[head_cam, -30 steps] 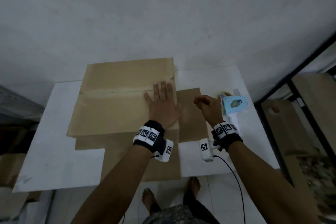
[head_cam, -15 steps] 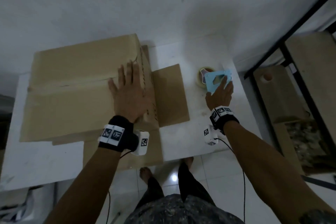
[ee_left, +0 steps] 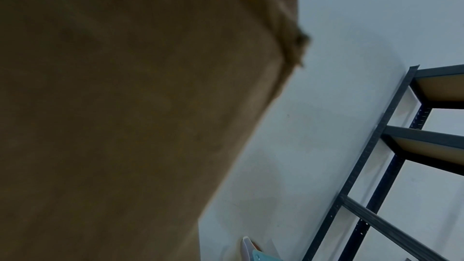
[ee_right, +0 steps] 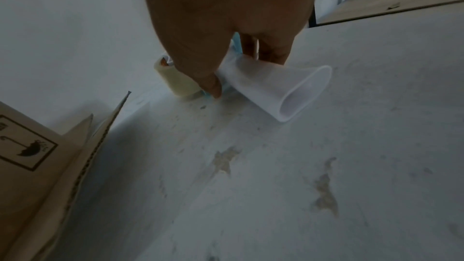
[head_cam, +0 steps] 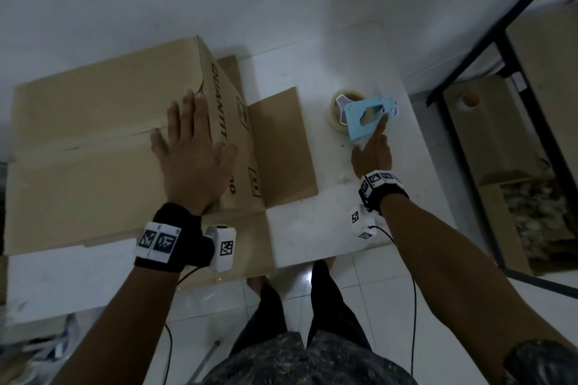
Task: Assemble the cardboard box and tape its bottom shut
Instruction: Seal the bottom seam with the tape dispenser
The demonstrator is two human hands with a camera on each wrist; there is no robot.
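Observation:
The brown cardboard box (head_cam: pixel 93 141) stands on the white table (head_cam: pixel 328 222) with its flaps folded in on top. My left hand (head_cam: pixel 194 147) presses flat on those flaps near the right edge, fingers straight. The left wrist view is mostly filled by cardboard (ee_left: pixel 125 106). The light-blue tape dispenser (head_cam: pixel 366 116) with its tape roll (head_cam: pixel 334 109) lies at the table's far right. My right hand (head_cam: pixel 373 150) grips it. In the right wrist view, thumb and fingers (ee_right: pixel 213 84) pinch its white handle (ee_right: pixel 283 88) beside the roll (ee_right: pixel 175 80).
One side flap (head_cam: pixel 281 147) lies spread out on the table between the box and the dispenser. A dark metal shelf rack (head_cam: pixel 513 78) with cardboard on it stands close to the right. The wall is just behind the table. My feet are below the near edge.
My right hand left the box's side, reached right to the tape dispenser and closed on its handle. The left hand stayed flat on the flaps.

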